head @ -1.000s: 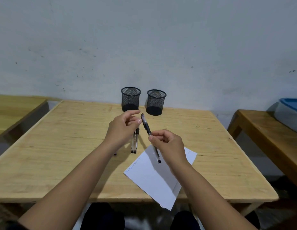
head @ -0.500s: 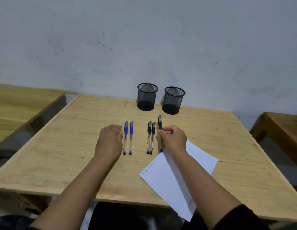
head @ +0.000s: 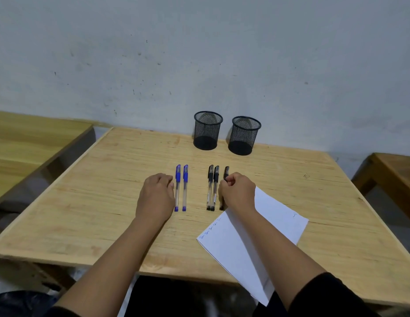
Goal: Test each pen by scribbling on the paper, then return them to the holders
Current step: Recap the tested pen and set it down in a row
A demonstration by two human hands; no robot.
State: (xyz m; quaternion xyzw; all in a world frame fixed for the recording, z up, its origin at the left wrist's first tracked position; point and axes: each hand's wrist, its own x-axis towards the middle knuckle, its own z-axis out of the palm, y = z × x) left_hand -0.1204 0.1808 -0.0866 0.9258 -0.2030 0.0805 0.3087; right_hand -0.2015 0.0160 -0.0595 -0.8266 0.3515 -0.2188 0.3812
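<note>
Two blue pens (head: 185, 186) lie side by side on the wooden table (head: 103, 202). To their right lie two black pens (head: 212, 186), also parallel. A third black pen (head: 226, 172) lies just right of them, and my right hand (head: 238, 193) is pinched on its middle, hiding most of the barrel. My left hand (head: 157, 197) rests palm down with fingers curled, beside the left blue pen and holding nothing. The white paper (head: 222, 245), with small scribbles along its left edge, lies under my right forearm. Two black mesh holders (head: 208, 131) (head: 244, 136) stand at the table's far edge, nothing showing inside.
A grey wall rises right behind the holders. Another wooden table (head: 28, 143) stands to the left across a gap, and a wooden bench (head: 394, 172) to the right. The paper's near corner hangs over the table's front edge.
My right hand has brought the black pen down from mid-air to the table beside the other black pens. My left hand has dropped to rest next to the blue pens.
</note>
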